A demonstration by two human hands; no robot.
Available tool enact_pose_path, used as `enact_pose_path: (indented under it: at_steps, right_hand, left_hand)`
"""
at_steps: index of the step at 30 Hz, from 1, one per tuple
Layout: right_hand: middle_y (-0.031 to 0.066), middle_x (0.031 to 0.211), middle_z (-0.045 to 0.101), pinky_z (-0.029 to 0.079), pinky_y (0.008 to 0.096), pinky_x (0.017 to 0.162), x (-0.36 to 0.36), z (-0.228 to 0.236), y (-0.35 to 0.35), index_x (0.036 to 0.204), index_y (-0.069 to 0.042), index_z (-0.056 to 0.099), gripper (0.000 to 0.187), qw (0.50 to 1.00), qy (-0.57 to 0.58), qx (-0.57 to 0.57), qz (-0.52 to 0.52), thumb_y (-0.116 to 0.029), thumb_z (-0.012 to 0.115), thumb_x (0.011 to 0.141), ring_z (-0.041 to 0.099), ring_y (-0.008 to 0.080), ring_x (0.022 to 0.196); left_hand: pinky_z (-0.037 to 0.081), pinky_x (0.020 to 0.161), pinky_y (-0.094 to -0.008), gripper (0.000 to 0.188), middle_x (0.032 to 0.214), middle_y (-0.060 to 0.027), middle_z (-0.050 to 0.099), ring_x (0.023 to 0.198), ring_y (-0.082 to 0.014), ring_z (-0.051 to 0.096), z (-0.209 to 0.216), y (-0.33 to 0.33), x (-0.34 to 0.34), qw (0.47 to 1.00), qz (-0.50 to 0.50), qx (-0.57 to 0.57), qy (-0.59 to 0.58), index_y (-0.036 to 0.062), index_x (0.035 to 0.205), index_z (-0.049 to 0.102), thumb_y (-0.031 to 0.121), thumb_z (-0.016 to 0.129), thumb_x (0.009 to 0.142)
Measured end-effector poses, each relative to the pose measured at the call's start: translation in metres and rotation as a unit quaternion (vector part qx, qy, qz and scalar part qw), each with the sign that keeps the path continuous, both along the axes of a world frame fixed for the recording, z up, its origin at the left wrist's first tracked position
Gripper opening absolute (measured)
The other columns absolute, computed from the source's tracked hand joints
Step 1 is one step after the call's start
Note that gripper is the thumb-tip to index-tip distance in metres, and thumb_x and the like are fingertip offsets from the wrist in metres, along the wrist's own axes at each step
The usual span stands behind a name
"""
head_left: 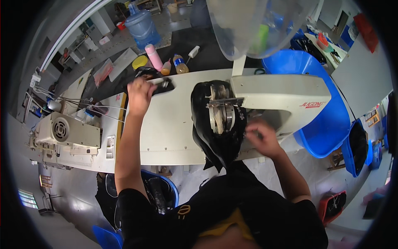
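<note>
My left hand [141, 94] is raised over the far left part of the white worktable [166, 124]. Its fingers are closed around a small dark object with a shiny metal part, too blurred to name. Black shiny material [201, 124] is draped around the working head [222, 112] of a white machine [277, 92] in front of me, its lower end hanging over the near table edge. Close to the right side of that material is my right hand [264, 137], smeared by motion. Whether its fingers touch the material cannot be made out.
A pink bottle [154, 57], a drink bottle [180, 64] and a yellow lid [140, 62] stand along the far edge. Large blue tubs [327, 112] lie to the right. Another white machine [68, 128] occupies the left. A clear plastic container [244, 29] overhangs the back.
</note>
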State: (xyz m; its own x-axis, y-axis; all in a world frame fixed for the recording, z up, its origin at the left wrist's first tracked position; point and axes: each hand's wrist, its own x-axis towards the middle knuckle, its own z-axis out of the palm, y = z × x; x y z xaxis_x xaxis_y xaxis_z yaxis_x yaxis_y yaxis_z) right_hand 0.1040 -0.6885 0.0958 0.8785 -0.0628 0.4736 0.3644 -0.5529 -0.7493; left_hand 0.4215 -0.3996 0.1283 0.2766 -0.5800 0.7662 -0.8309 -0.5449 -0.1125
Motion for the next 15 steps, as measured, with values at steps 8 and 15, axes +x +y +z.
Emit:
enact_pose_path:
  at_steps: [8,15]
  right_hand:
    - [0.0110,0.107,0.050,0.040,0.0424,0.081,-0.032,-0.007,0.038,0.090,-0.011,0.059,0.027,0.974,-0.034,-0.223,-0.026,-0.012,0.071,0.065,0.048,0.0317,0.104]
    - [0.0032,0.093,0.052,0.035,0.0422,0.084,-0.013,0.019,0.033,0.077,-0.012,0.054,0.015,0.942,-0.050,-0.331,0.037,-0.013,0.065,0.066,0.048,0.0250,0.102]
  left_hand:
    - [0.040,0.093,-0.0435,0.046,0.129,-0.0178,0.040,0.116,-0.0368,0.041,-0.173,0.055,-0.040,0.945,0.166,-0.007,0.282,0.0115,0.115,0.055,0.009,0.070,0.072]
    - [0.040,0.093,-0.0414,0.042,0.112,-0.0046,0.054,0.109,-0.0244,0.050,-0.008,-0.047,-0.198,0.924,-0.348,0.104,0.121,0.0146,0.101,0.062,0.029,0.074,0.063]
